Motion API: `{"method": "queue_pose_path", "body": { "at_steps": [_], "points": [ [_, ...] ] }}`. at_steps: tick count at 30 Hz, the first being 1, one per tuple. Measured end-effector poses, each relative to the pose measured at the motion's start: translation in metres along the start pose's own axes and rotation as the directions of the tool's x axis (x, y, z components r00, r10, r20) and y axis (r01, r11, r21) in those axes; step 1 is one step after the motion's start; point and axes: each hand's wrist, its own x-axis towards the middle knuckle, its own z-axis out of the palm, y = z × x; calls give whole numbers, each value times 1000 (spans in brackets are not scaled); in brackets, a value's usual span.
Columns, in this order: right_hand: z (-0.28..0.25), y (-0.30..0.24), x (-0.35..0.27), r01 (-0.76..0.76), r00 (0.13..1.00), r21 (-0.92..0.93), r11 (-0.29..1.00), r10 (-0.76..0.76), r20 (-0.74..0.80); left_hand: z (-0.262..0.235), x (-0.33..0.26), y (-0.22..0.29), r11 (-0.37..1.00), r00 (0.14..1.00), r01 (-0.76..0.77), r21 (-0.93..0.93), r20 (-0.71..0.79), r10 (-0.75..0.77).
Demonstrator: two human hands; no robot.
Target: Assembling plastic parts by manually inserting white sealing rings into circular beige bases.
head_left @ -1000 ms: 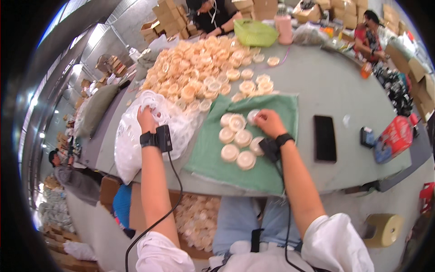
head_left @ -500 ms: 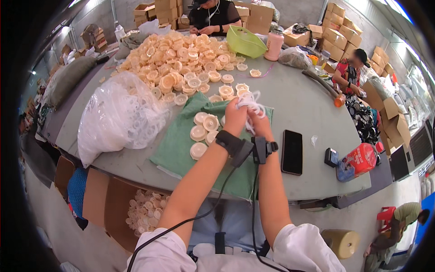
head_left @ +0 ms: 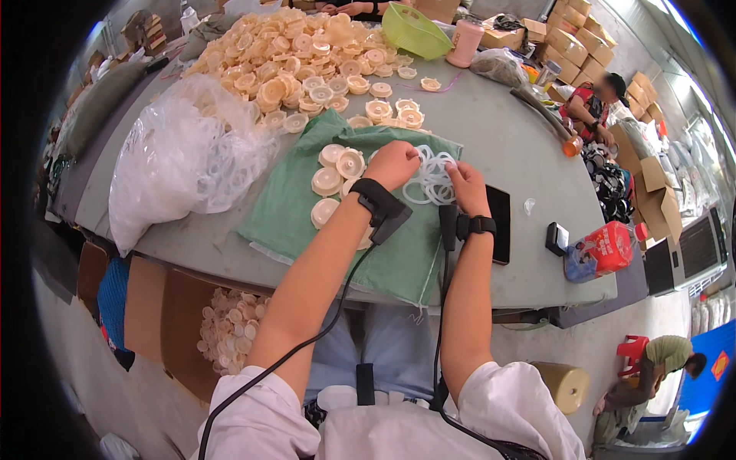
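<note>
Several translucent white plastic rings [head_left: 429, 178] lie in a loose bunch on the green cloth [head_left: 299, 222], between my hands. My left hand [head_left: 393, 164] is closed in a pinch at the bunch's upper left edge, on a ring. On the other side, my right hand [head_left: 468, 187] pinches rings at the bunch's right edge. To the left of my left hand, pale peach round caps [head_left: 326, 182] sit on the cloth, partly hidden by my wrist. Farther off rises a big heap of the same caps [head_left: 299, 57].
A clear bag of rings [head_left: 188, 165] stands at left. Right are a black phone [head_left: 500, 226], a small dark box [head_left: 556, 239] and a red bottle [head_left: 606, 251]. A green basket [head_left: 416, 32] and pink bottle [head_left: 464, 44] stand at the back. Below, a carton [head_left: 165, 318] holds pale caps. People sit nearby.
My hands have moved apart, the right one to the right. The rings, bunched up between them before, now spread out on the cloth. The view has tipped downward.
</note>
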Motion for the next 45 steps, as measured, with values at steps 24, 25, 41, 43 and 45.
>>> {"method": "queue_pose_path", "body": {
  "at_steps": [24,25,41,43,45],
  "points": [
    [8,-16,1,498,860,-54,865,-501,-94,1,8,31,934,977,-205,292,12,211],
    [8,-18,-1,497,861,-52,866,-500,-94,-2,8,30,952,979,-194,236,-14,203],
    [23,-71,-55,51,829,253,966,-183,528,-76,-117,46,993,993,-117,-10,-21,117],
    [27,-73,-71,55,804,215,975,-171,570,-71,-136,41,1000,994,-27,-3,-105,27],
    [36,-78,-86,-34,814,185,982,-81,575,-68,-152,40,997,993,73,14,-92,-71]
  ]
}}
